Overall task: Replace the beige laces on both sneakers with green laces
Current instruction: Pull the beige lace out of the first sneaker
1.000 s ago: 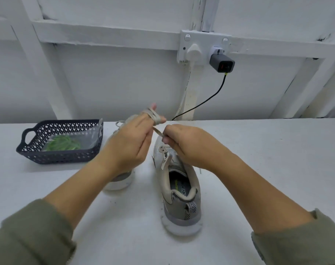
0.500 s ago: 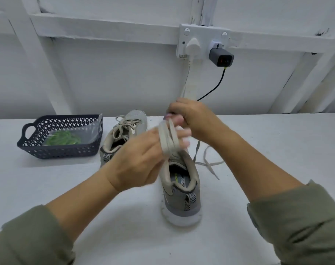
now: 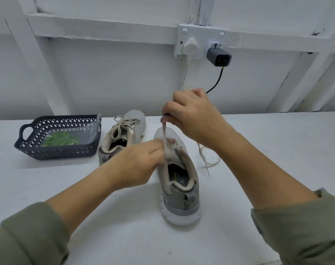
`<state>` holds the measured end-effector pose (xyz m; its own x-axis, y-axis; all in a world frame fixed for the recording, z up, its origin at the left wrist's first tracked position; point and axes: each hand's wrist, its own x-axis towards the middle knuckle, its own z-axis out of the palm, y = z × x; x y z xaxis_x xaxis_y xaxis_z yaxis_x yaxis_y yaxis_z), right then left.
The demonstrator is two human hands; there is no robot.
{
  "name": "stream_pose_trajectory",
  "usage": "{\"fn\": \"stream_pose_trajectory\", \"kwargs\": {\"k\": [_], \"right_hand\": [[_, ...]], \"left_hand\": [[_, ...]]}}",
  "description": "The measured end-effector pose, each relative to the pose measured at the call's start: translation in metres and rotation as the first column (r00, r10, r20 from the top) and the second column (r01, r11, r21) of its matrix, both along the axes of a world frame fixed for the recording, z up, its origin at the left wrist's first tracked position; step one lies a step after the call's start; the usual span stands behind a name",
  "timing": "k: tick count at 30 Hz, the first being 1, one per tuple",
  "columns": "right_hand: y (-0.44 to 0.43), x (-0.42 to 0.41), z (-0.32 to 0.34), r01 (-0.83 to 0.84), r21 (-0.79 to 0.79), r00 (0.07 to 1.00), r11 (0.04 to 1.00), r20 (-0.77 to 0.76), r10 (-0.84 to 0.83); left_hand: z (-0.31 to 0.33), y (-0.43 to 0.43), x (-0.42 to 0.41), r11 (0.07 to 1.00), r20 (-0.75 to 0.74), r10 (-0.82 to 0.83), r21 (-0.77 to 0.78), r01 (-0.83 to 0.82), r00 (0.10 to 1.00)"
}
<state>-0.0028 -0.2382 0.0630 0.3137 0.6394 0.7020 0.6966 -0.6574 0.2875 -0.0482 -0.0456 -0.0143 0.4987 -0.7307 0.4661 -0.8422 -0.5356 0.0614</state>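
Observation:
Two grey sneakers stand on the white table. The left sneaker [image 3: 124,134] still carries its beige lace. The right sneaker [image 3: 179,180] has none in its eyelets. A loose beige lace [image 3: 167,150] is wound round the fingers of my left hand [image 3: 141,159], just above the right sneaker's tongue. My right hand [image 3: 191,113] pinches the lace higher up and holds it taut. The lace's free end [image 3: 206,159] trails on the table to the right of the shoe. Green laces [image 3: 60,139] lie in a clear bag inside the dark basket [image 3: 57,152].
A wall socket [image 3: 199,41] with a white plug and a grey charger [image 3: 218,57] sits behind the shoes, its black cable hanging down to the table's back edge. The basket stands at the left of the table.
My right hand has circled up and over with the lace, adding a turn round my left fingers. My left hand has dropped lower toward the right sneaker.

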Motion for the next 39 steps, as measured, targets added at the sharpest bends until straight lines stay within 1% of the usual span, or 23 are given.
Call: {"fn": "stream_pose_trajectory", "kwargs": {"k": [2,4,6,8,10,11,14,16,18,19,21,23,25,27,30,31,32,33,34,36,37,38,39], "right_hand": [[0.001,0.008,0.001,-0.012,0.003,0.999,1.000,-0.034,0.012],[0.003,0.010,-0.006,-0.025,0.011,0.994,1.000,-0.108,0.026],[0.004,0.008,-0.018,-0.033,0.018,0.984,0.999,-0.173,0.036],[0.002,0.003,-0.030,-0.030,-0.001,0.976,1.000,-0.214,0.029],[0.000,-0.006,-0.037,-0.029,-0.041,0.976,0.999,-0.219,0.019],[-0.002,-0.012,-0.037,-0.038,-0.058,0.978,0.998,-0.205,0.025],[-0.002,-0.022,-0.022,-0.084,-0.053,0.990,0.995,-0.117,0.078],[-0.001,-0.016,-0.008,-0.089,-0.030,0.995,0.996,-0.042,0.088],[-0.003,-0.003,0.001,-0.064,0.003,0.998,0.998,-0.014,0.064],[-0.004,0.004,0.004,-0.044,0.020,0.998,0.999,-0.043,0.045],[-0.007,0.016,0.004,-0.006,0.037,0.986,0.999,-0.165,0.012],[-0.007,0.023,-0.003,0.025,0.014,0.957,1.000,-0.290,-0.020],[-0.003,0.026,-0.014,0.048,-0.017,0.912,0.999,-0.406,-0.051],[0.000,0.026,-0.024,0.064,-0.032,0.860,0.997,-0.506,-0.071],[0.001,0.019,-0.038,0.087,-0.089,0.791,0.992,-0.599,-0.123],[0.001,0.014,-0.040,0.098,-0.144,0.766,0.985,-0.620,-0.167],[0.003,0.008,-0.041,0.101,-0.209,0.742,0.973,-0.635,-0.214],[0.005,0.001,-0.039,0.092,-0.263,0.732,0.961,-0.636,-0.244],[0.007,-0.007,-0.036,0.076,-0.293,0.732,0.953,-0.632,-0.253],[0.010,-0.023,-0.022,0.047,-0.277,0.770,0.960,-0.603,-0.212],[0.011,-0.028,-0.013,0.038,-0.244,0.805,0.969,-0.567,-0.174],[0.010,-0.030,-0.003,0.039,-0.209,0.837,0.977,-0.527,-0.146],[0.007,-0.026,0.004,0.049,-0.180,0.857,0.982,-0.497,-0.134]], "left_hand": [[0.007,-0.006,-0.012,0.975,0.102,-0.148,-0.154,0.163,0.984],[0.019,-0.010,-0.018,0.926,0.190,-0.183,-0.296,0.234,0.964],[0.031,-0.008,-0.012,0.899,0.234,-0.065,-0.409,0.159,0.970],[0.039,0.000,0.002,0.883,0.182,0.094,-0.469,0.002,0.979],[0.039,0.013,0.019,0.895,0.073,0.173,-0.429,-0.126,0.982],[0.036,0.019,0.027,0.913,0.032,0.174,-0.380,-0.149,0.984],[0.026,0.023,0.036,0.966,-0.046,0.055,-0.248,-0.065,0.997],[0.024,0.015,0.029,0.966,-0.110,-0.007,-0.257,-0.022,0.994],[0.021,0.007,0.022,0.942,-0.173,-0.041,-0.334,-0.019,0.984],[0.021,0.004,0.018,0.922,-0.227,-0.063,-0.385,-0.030,0.972],[0.025,0.002,0.013,0.857,-0.381,-0.170,-0.513,-0.055,0.909],[0.027,-0.001,0.011,0.790,-0.457,-0.247,-0.606,-0.095,0.854],[0.028,-0.004,0.011,0.752,-0.463,-0.265,-0.648,-0.119,0.846],[0.030,-0.009,0.010,0.695,-0.429,-0.286,-0.708,-0.122,0.857],[0.036,-0.014,0.016,0.514,-0.334,-0.263,-0.843,-0.161,0.905],[0.039,-0.015,0.021,0.443,-0.319,-0.246,-0.877,-0.186,0.916],[0.043,-0.014,0.026,0.398,-0.315,-0.208,-0.892,-0.214,0.926],[0.046,-0.013,0.032,0.407,-0.313,-0.134,-0.882,-0.236,0.940],[0.046,-0.011,0.038,0.481,-0.299,-0.029,-0.841,-0.249,0.954],[0.039,-0.005,0.044,0.726,-0.203,0.142,-0.644,-0.241,0.969],[0.035,-0.004,0.044,0.821,-0.158,0.164,-0.525,-0.223,0.974],[0.032,-0.003,0.042,0.879,-0.143,0.149,-0.434,-0.197,0.978],[0.027,-0.003,0.039,0.909,-0.162,0.117,-0.380,-0.171,0.980]]}}
